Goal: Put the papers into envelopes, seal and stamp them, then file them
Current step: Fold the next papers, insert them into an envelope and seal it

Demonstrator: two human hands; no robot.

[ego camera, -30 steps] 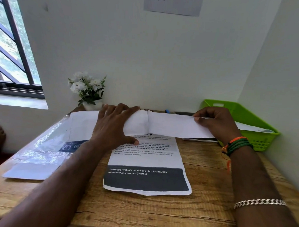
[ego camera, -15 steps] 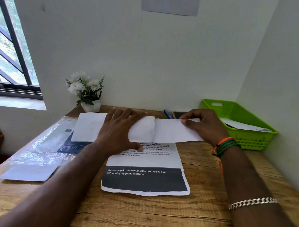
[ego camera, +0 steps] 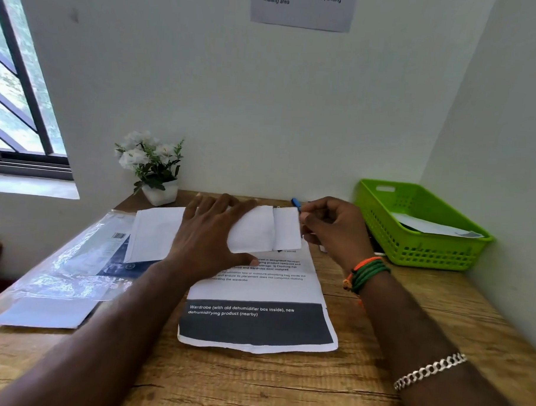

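We pressed the left hand (ego camera: 210,237) flat on the envelope (ego camera: 158,231) near the counter's (ego camera: 283,384) far edge; right hand (ego camera: 333,230) pinched the paper (ego camera: 285,229) end, long axis left-right, mostly inside, open mouth facing right.

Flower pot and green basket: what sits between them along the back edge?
Head view: between flower pot and green basket, the left hand and right hand hold the white envelope; blue pen behind.

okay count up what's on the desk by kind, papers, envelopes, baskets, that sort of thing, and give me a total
Envelopes: 1, white envelope
Folded papers: 1
Printed sheets: 1
Plastic sleeves: 1
Green baskets: 1
Flower pots: 1
Blue pens: 1
Total: 7
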